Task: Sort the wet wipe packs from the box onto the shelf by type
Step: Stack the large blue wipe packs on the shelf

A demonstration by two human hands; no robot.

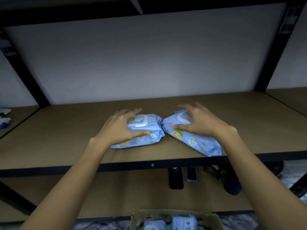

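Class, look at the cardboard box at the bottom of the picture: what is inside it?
The box holds at least two light blue wipe packs. The frame's lower edge cuts the box off, so anything deeper or beneath them cannot be seen.

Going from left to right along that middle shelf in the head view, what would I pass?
White and blue packs at the far left edge → left hand on the left blue pack → right blue pack under the right hand.

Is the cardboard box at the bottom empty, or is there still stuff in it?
Not empty. The cardboard box is open at the top, with light blue wipe packs showing inside.
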